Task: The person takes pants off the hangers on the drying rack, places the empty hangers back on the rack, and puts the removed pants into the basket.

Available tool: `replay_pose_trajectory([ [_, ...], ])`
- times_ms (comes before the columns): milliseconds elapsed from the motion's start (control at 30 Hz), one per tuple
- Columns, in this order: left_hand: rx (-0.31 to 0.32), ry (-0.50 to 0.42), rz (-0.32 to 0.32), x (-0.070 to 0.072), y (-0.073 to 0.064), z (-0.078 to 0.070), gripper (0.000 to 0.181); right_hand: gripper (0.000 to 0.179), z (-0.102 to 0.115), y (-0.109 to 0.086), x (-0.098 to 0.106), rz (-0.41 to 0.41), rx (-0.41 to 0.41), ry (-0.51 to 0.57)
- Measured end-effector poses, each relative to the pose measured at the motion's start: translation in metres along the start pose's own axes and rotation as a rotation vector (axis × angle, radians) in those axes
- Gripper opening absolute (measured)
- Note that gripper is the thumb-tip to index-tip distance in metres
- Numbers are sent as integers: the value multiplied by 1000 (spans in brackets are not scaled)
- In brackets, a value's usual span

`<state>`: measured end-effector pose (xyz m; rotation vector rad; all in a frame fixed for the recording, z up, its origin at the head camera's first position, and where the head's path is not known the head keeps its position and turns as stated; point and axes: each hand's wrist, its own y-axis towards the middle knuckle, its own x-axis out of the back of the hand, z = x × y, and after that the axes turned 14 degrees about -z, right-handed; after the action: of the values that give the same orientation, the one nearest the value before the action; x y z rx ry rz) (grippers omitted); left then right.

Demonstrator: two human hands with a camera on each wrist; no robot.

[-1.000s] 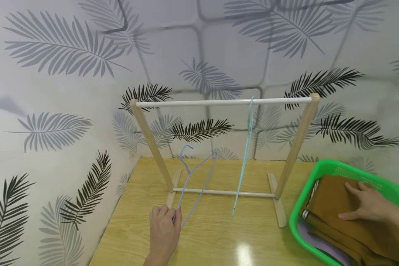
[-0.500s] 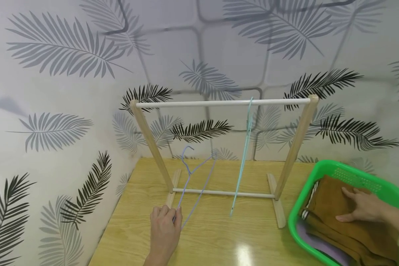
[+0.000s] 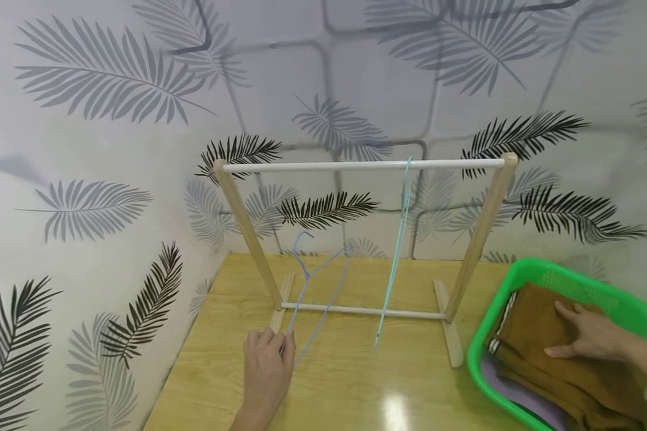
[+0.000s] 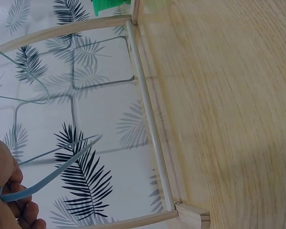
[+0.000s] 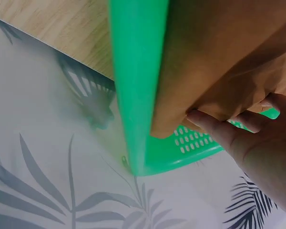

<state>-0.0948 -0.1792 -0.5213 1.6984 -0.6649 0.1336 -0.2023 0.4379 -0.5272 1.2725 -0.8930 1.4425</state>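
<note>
My left hand [image 3: 268,371] grips the lower part of a periwinkle-blue clothes hanger [image 3: 301,293], whose hook points up in front of the rack's left side. In the left wrist view the same hanger [image 4: 52,176] runs out from between curled fingers. Over at the right, my right hand [image 3: 593,332] lies spread on a folded brown garment [image 3: 534,317] with black-and-white striped edging. The right wrist view has the fingertips [image 5: 196,117] pressing into the brown cloth [image 5: 209,62]. A purple cloth [image 3: 528,398] shows beneath it in the green basket [image 3: 480,371].
A small wooden rack [image 3: 474,245] with a white top rail [image 3: 323,166] stands on the wood-grain table [image 3: 323,383]. One turquoise hanger [image 3: 396,257] hangs from that rail, right of the middle. Leaf-patterned walls [image 3: 113,149] close off the back and left.
My right hand has shifted slightly left over the brown garment, and more of its sleeve shows. The left hand and its hanger stay nearly where they were.
</note>
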Motion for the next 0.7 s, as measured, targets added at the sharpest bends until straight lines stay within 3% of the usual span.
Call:
replay_pose_trajectory([
  [433,8,0,9,0,1,1,43,100,14,-27,20,28,-15,0],
  [700,11,3,9,1,-1,1,42,101,27,-56,23,-5,48,33],
])
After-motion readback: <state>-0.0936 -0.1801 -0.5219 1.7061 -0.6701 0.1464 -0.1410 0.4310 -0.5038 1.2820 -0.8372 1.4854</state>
